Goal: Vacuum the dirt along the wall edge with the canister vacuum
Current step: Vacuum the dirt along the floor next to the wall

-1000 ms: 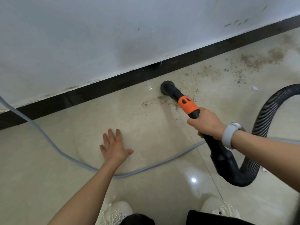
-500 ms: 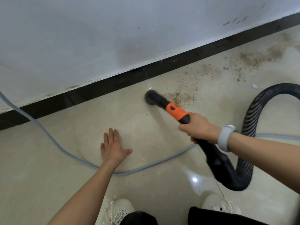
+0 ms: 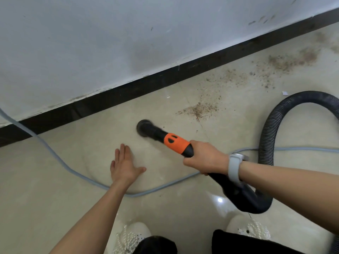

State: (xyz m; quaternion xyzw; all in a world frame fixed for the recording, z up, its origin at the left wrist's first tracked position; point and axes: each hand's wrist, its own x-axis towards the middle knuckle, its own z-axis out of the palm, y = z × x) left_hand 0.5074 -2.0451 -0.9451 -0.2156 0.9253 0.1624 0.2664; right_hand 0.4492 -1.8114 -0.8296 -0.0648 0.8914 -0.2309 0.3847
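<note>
**Nozzle on clean tile, dirt to its right**

The left hand [image 3: 126, 168] lies flat on the floor, fingers straight, holding nothing. The vacuum nozzle [image 3: 146, 128] rests on tile near the baseboard [image 3: 128, 92], left of the dirt [image 3: 200, 109]. The right hand [image 3: 205, 158] wraps the rigid wand behind its orange collar [image 3: 177, 143], likely the best hold; the ribbed hose [image 3: 271, 134] looks flexible and light.

Head view, steeply down onto floor [image 3: 55, 180]
</note>
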